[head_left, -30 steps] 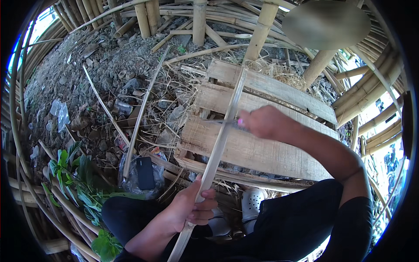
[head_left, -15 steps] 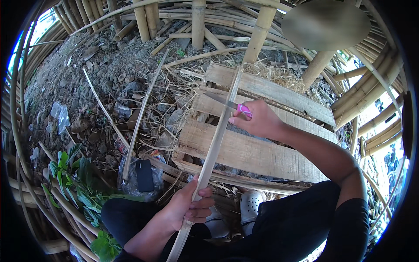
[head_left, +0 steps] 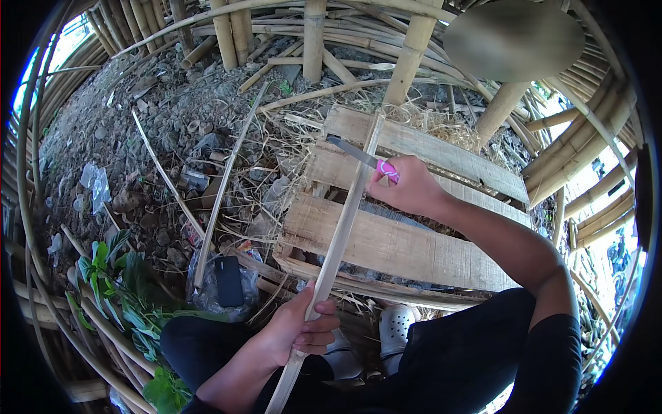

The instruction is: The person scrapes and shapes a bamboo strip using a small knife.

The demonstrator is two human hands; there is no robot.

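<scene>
A long pale bamboo strip (head_left: pixel 343 230) slants from my lap up across a low slatted wooden platform (head_left: pixel 414 250). Around its lower part the fingers of my left hand (head_left: pixel 301 324) are wrapped. Farther up, my right hand (head_left: pixel 408 185) is closed on the pink handle of a knife (head_left: pixel 357 153). The blade lies across the strip near its far end, its tip pointing to the far left. Whether the edge bites into the bamboo, I cannot tell.
Two loose bamboo strips (head_left: pixel 224 186) lie on the stony ground at the left. A black phone (head_left: pixel 229 281) rests on a clear plastic bag (head_left: pixel 200 298). Green leaves (head_left: pixel 141 303) grow at the lower left. Bamboo posts (head_left: pixel 314 41) stand behind the platform.
The knife has tilted, its tip rising a little toward the far side, and my right hand has shifted slightly. My left hand keeps its hold on the strip.
</scene>
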